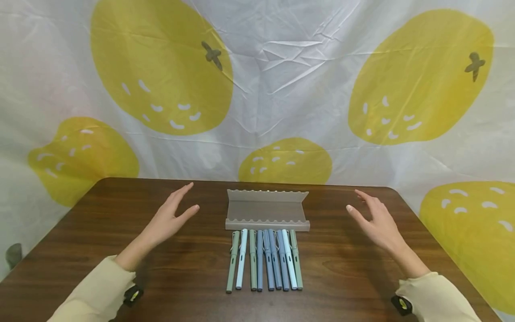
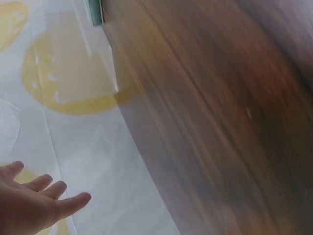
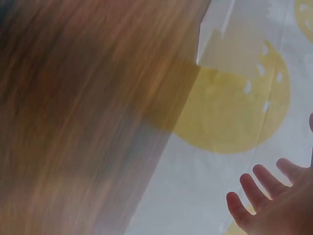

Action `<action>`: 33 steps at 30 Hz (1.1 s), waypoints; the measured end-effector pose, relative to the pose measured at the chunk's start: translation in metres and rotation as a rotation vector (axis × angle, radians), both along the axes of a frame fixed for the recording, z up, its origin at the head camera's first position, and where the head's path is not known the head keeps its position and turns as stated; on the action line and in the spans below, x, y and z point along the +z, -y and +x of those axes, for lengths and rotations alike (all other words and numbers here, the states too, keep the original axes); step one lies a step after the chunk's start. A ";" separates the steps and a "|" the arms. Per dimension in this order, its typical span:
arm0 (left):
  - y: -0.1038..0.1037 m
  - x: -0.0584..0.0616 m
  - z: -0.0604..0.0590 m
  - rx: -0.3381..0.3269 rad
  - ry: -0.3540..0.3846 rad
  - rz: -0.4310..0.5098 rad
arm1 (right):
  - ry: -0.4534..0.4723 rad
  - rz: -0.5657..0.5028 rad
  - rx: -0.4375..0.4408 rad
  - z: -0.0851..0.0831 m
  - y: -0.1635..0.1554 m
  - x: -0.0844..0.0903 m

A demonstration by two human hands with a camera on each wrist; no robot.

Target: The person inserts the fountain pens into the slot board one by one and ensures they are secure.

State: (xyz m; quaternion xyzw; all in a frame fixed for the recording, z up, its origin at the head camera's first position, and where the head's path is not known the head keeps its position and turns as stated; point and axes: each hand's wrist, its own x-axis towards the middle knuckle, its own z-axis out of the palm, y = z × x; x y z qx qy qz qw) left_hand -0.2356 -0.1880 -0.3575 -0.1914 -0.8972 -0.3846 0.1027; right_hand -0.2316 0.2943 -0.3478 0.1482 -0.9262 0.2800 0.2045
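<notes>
Pale sleeves are closest, poking in around 8 and 4 o'clock on the head view over a brown wooden table. From the pens, the left hand sits at about 10 and the right hand at about 2, well apart. Neither has hold of anything: fingers fairly straight, thumbs well out, and both wrist views show fingertips spread with just air between them.

Nine pens lie in a row, clip ends toward 12, where a see-through tray with wavy edges sits just past them. Can't tell if any touch its front edge. Lemon-print cloth hangs at 12 behind it all.

I'd call this the ready stage, nothing picked up yet. My read is the next move calls for a hand coming in and down, then a thumb-and-finger pinch on one pen. The green pen at the 9 o'clock end looks easiest, imo; the middle ones are packed tight, so a sloppy grab could knock a neighbour.
</notes>
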 end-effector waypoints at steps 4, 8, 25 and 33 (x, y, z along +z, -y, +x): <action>-0.008 -0.001 0.001 -0.026 0.038 0.080 | 0.025 -0.018 0.028 0.001 0.010 -0.004; -0.016 -0.004 0.000 -0.044 0.069 0.148 | 0.062 -0.057 0.050 0.000 0.018 -0.009; -0.041 -0.015 -0.003 -0.053 0.189 0.277 | 0.174 -0.107 0.078 0.000 0.041 -0.028; -0.048 -0.023 -0.007 -0.063 0.177 0.272 | 0.183 -0.111 0.091 0.000 0.050 -0.033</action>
